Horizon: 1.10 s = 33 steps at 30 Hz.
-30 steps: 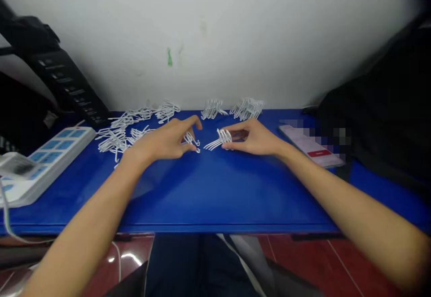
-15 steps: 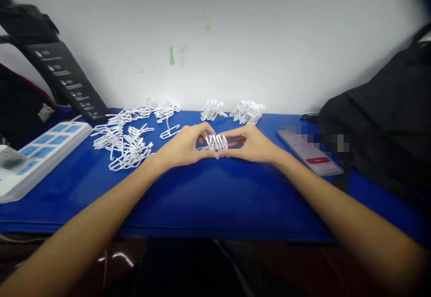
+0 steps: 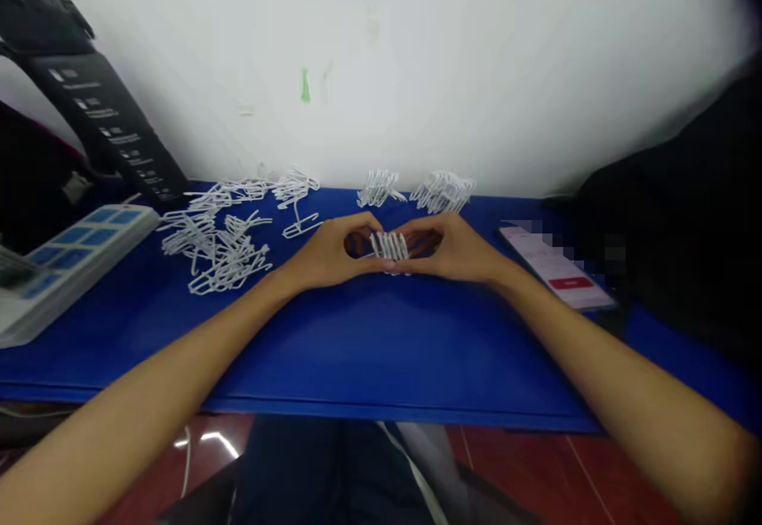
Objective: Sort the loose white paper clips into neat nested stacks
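A bunch of small white hangers stands side by side between my hands, just above or on the blue tabletop. My left hand is curled around the left side of the bunch, thumb in front and fingers behind. From the other side my right hand grips it in the same way, and the two thumbs meet at the front. The fingertips behind the bunch are partly hidden. Beyond my hands, by the wall, are two neat bunches of hangers, a left one and a right one.
Left of my hands lies a tangled pile of white hangers, with a single hanger beside it. A white box with blue squares and a black power strip-like panel stand far left. At right are a phone and a dark bag.
The camera view has shifted slightly, showing more floor below the table edge. Both hands still hold the bunch of hangers, with the thumbs now closer together in front.
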{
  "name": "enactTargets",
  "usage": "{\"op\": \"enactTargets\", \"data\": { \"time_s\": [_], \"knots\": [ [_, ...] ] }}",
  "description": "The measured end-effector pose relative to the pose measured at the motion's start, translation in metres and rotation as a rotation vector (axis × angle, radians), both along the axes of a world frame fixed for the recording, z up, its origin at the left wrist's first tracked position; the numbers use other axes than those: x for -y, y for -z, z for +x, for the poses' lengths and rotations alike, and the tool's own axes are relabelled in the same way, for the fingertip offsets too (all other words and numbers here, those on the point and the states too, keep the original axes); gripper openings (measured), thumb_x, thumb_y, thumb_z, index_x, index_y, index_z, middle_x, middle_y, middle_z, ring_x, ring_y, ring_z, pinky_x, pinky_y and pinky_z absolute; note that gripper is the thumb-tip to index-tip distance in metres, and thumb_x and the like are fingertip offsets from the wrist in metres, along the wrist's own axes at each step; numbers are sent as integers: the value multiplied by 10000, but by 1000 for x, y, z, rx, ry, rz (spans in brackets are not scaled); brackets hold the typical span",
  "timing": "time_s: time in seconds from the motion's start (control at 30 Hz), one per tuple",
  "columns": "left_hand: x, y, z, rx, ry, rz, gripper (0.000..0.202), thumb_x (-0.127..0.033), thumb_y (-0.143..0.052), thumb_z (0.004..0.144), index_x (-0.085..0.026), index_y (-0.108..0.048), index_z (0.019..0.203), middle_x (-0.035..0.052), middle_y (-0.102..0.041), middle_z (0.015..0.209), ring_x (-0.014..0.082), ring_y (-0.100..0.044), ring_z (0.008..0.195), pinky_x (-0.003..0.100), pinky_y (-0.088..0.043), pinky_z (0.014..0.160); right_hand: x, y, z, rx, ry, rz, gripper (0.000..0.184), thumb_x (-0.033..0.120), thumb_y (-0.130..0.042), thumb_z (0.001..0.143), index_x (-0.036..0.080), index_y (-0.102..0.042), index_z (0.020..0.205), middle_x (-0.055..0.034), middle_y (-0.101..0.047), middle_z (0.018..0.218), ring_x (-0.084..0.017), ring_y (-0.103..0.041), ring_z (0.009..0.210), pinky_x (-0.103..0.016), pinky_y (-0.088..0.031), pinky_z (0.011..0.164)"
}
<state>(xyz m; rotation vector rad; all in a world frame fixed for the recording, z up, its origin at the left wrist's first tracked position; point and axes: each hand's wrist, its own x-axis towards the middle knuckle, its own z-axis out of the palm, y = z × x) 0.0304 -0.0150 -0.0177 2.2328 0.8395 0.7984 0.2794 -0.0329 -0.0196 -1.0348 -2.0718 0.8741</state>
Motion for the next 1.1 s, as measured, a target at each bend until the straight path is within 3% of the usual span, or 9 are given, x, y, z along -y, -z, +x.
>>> {"op": "enactTargets", "data": {
  "time_s": [0.37, 0.7, 0.9, 1.1],
  "knots": [
    [1, 4, 5, 100, -49, -125, 505, -436, -946, 675, -191, -613, 965, 29, -775, 825, 191, -722, 779, 310, -517, 741, 3, -1, 1, 35, -16, 7, 525, 522, -903, 737, 208, -839, 1153, -57, -849, 1026, -278, -804, 909, -347, -658, 829],
    [2, 5, 2, 122, -28, -108, 461, -347, -970, 662, -173, -641, 934, 42, -798, 834, 189, -758, 777, 269, -536, 703, 7, -3, 0, 53, -69, 63, 462, 441, -860, 815, 221, -835, 1221, -37, -840, 1132, -280, -802, 979, -352, -657, 902],
    [6, 7, 4, 208, -97, -231, 462, -333, -996, 606, -159, -619, 809, 80, -799, 802, 212, -767, 745, 259, -528, 627, 7, -1, -3, 78, -39, 31, 581, 455, -911, 764, 223, -806, 1286, -49, -845, 1100, -312, -817, 956, -382, -676, 883],
    [8, 7, 5, 150, -105, -111, 470, -369, -994, 623, -166, -656, 878, 51, -772, 828, 191, -727, 789, 288, -534, 713, 8, 0, -6, 50, -13, 60, 548, 485, -892, 780, 215, -821, 1252, -45, -850, 1061, -317, -820, 923, -367, -677, 810]
  ]
}}
